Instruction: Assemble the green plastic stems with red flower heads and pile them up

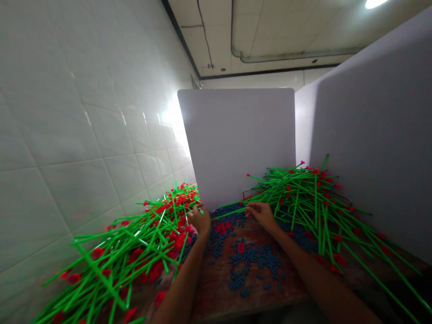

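My left hand [200,220] is at the right edge of the left heap of green plastic sticks [135,245] with red cup-shaped ends. Its fingers are curled, and bits of green show at the fingertips; what they grip is hard to make out. My right hand [262,214] is closed in a pinch at the left side of another stick heap [297,191]. A thin green stick [231,214] runs from its fingertips toward my left wrist. Below and between both hands lie many small dark-blue pegs [251,261] and a few loose red cups [240,248].
The reddish worn tabletop [216,292] carries everything. A white upright panel [239,144] stands behind it, another panel [371,135] closes the right side, and a tiled wall [84,144] rises at the left. Long sticks hang over the table's right front edge.
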`<state>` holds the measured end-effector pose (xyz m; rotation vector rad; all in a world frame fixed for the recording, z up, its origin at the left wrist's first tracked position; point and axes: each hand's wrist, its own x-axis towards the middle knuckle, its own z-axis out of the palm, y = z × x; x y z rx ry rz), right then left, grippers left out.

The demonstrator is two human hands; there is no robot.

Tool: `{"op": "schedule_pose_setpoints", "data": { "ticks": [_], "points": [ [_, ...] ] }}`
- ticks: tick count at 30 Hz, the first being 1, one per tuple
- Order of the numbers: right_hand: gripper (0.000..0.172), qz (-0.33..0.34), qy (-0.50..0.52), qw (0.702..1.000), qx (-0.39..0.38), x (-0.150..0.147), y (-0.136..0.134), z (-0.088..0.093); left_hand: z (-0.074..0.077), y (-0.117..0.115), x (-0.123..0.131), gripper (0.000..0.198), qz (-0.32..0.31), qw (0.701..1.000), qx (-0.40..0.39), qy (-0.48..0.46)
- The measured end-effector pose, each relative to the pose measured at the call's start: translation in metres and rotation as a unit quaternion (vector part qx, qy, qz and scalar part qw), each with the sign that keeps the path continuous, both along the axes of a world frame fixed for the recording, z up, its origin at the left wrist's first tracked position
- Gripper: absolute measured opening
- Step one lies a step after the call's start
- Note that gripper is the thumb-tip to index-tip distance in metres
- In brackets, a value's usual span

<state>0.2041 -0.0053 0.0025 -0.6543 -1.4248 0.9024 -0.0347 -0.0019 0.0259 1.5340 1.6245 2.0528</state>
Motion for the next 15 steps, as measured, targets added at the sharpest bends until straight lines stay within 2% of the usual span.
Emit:
{"op": "schedule_pose_setpoints", "data": {
  "ticks": [2,4,5,7,8,9,10,15],
  "points": [
    [0.028,-0.012,-0.007,1.000,0.003,0.000,0.000,-0.001,0.004,-0.009,0.013,0.019,0.000,0.998,0.008,0.069],
    [0.027,-0.010,-0.022,1.000,0.001,0.000,-0.001,-0.003,0.005,-0.018,0.030,0.017,-0.063,0.986,0.009,0.153],
    [0.027,-0.002,-0.030,1.000,0.002,-0.001,-0.001,-0.004,0.004,-0.021,0.040,0.016,-0.109,0.972,0.004,0.210],
    [0.027,0.020,-0.037,0.999,0.006,-0.002,-0.003,-0.005,-0.002,-0.024,0.058,0.024,-0.202,0.913,-0.013,0.355],
    [0.028,0.032,-0.033,0.999,0.008,-0.002,-0.003,-0.005,-0.005,-0.025,0.065,0.028,-0.226,0.888,-0.021,0.401],
    [0.030,0.041,-0.023,0.999,0.008,-0.001,-0.004,-0.005,-0.009,-0.025,0.071,0.031,-0.234,0.872,-0.026,0.430],
    [0.032,0.046,-0.013,0.999,0.006,0.000,-0.004,-0.004,-0.011,-0.024,0.074,0.033,-0.226,0.870,-0.027,0.438],
    [0.027,0.028,0.020,0.999,0.006,0.008,-0.004,0.005,-0.010,-0.022,0.068,0.033,-0.149,0.885,-0.013,0.440]
  ]
}}
